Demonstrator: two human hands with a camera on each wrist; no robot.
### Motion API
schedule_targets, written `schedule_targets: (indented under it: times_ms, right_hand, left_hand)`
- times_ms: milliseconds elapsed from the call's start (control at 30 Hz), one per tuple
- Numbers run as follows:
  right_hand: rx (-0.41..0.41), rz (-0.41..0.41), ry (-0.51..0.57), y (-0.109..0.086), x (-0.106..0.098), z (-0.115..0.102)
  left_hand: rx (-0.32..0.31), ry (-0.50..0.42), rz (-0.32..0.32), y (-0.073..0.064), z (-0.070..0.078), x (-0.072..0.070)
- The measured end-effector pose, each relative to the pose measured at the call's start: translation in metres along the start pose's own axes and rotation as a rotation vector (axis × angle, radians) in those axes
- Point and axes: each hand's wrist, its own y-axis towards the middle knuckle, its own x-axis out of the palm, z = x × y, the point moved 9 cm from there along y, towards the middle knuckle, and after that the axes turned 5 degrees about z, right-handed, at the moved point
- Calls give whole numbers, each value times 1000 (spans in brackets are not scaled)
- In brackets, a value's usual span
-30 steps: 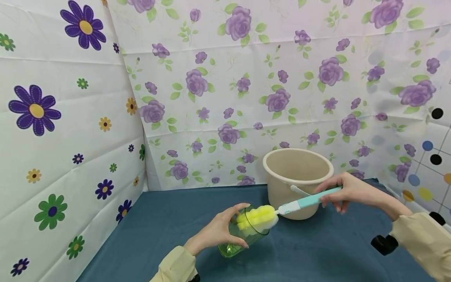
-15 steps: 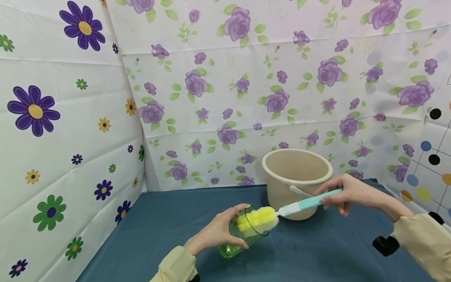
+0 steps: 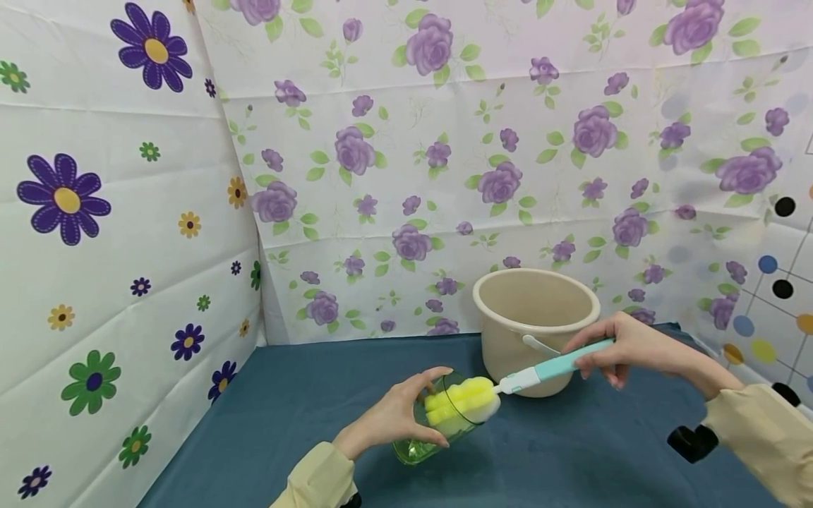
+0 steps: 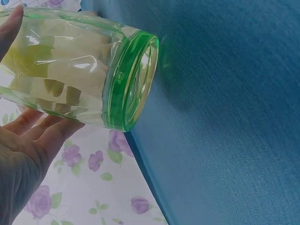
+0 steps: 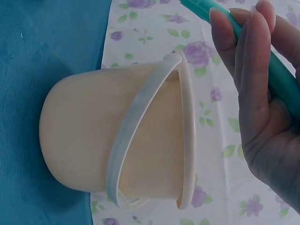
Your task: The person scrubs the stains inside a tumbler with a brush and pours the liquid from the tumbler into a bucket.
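My left hand (image 3: 396, 413) grips a clear green cup (image 3: 416, 450) that is tilted, its mouth facing up and to the right. In the left wrist view the thick green base of the cup (image 4: 133, 79) points away from the palm. A bottle brush with a yellow and white sponge head (image 3: 466, 398) reaches into the mouth of the cup, with part of the sponge still outside. My right hand (image 3: 629, 349) pinches the brush's teal handle (image 3: 562, 363) between thumb and fingers. The same handle (image 5: 283, 84) crosses the palm in the right wrist view.
Just behind the brush stands a beige bucket (image 3: 508, 346) with a pale carrying handle (image 5: 129, 126) hanging down its side. A dark blue cloth (image 3: 305, 395) covers the table. Flower-printed sheets (image 3: 381, 183) hang at the back and sides.
The brush has shifted slightly down and left, its sponge sitting a little deeper in the cup. The left hand and the cup stay nearly where they were.
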Motion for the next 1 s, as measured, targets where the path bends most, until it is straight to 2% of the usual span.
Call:
schedule_targets:
  times_ms: [667, 1000]
  right_hand:
    - [-36, 51, -40, 5, -6, 4]
    - [-67, 1, -2, 1, -2, 6]
  left_hand:
    - [-22, -2, 5, -1, -2, -1]
    - [-15, -6, 0, 0, -1, -1]
